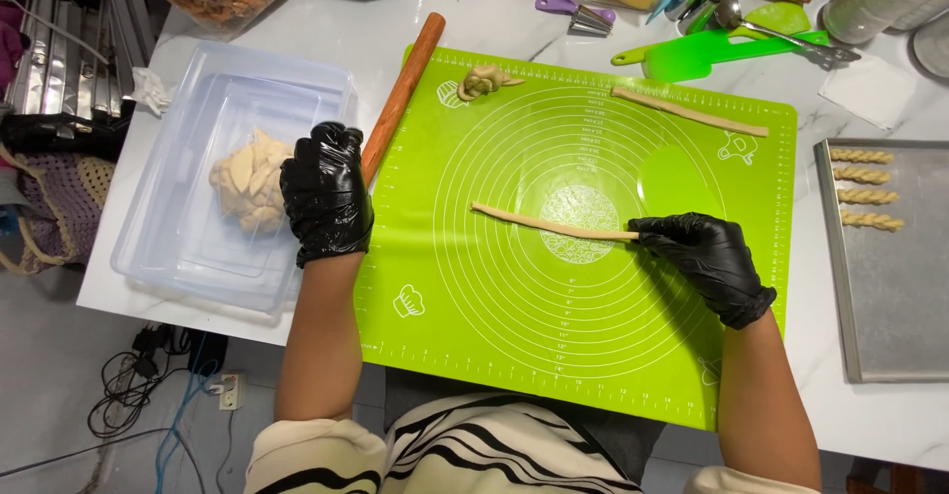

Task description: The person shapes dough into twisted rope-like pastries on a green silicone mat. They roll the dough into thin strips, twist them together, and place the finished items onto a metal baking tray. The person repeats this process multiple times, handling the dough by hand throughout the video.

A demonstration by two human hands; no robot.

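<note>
A thin rope of pale dough (549,224) lies across the middle of the green silicone mat (494,336). My right hand (704,257), in a black glove, pinches the rope's right end. My left hand (326,192), also gloved in black, hovers over the mat's left edge beside a clear plastic tub (178,257); its fingers look curled and I see nothing in it. Pieces of dough (247,182) sit in the tub. A second dough rope (687,111) lies at the mat's upper right, and a knotted dough piece (484,81) at its top.
A wooden rolling pin (405,84) lies along the mat's left edge. A metal baking tray (890,296) at right holds several twisted dough sticks (865,187). Green spatulas (712,51), utensils and food packs crowd the table's far edge.
</note>
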